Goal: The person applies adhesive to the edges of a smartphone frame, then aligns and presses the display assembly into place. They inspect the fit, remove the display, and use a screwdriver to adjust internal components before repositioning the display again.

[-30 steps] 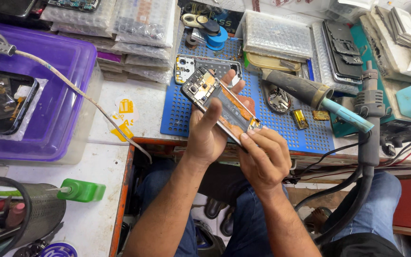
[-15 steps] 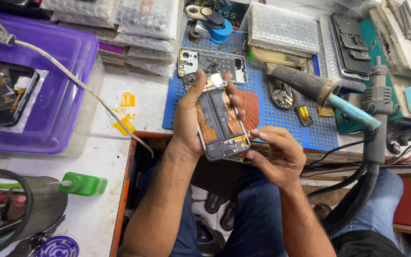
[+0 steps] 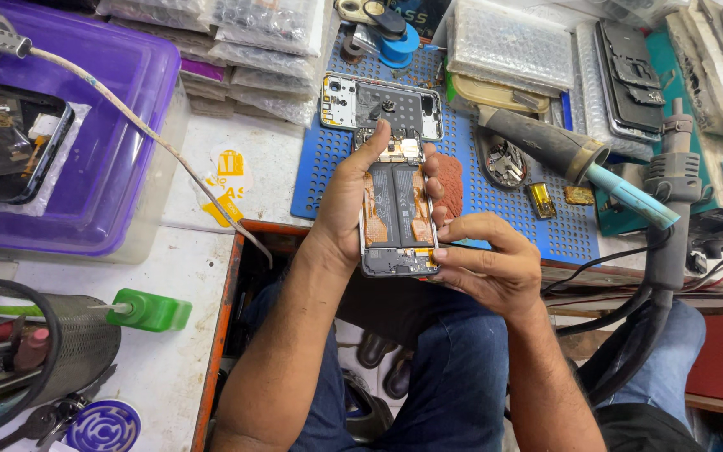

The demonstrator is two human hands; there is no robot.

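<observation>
My left hand point(image 3: 346, 201) grips an opened phone point(image 3: 397, 209) with its back cover off, so the battery and boards show. It holds the phone upright over the front edge of the blue perforated mat point(image 3: 512, 192). My right hand point(image 3: 491, 268) touches the phone's lower right corner, its fingertips pinched at the bottom edge. Whether it holds a small tool or part I cannot tell. A removed phone back frame point(image 3: 382, 105) lies on the mat just beyond the phone.
A purple plastic lid point(image 3: 119, 125) with another phone point(image 3: 6, 146) on it sits at the left, with a cable point(image 3: 127, 113) running across it. A hot-air handle point(image 3: 579, 159) and black hose point(image 3: 667, 234) stand at the right. A green bottle point(image 3: 148, 310) and mesh holder point(image 3: 69, 351) are at the lower left.
The phone has been turned from slanted to upright and brought closer to me. My right hand has moved from its lower end to its lower right corner.
</observation>
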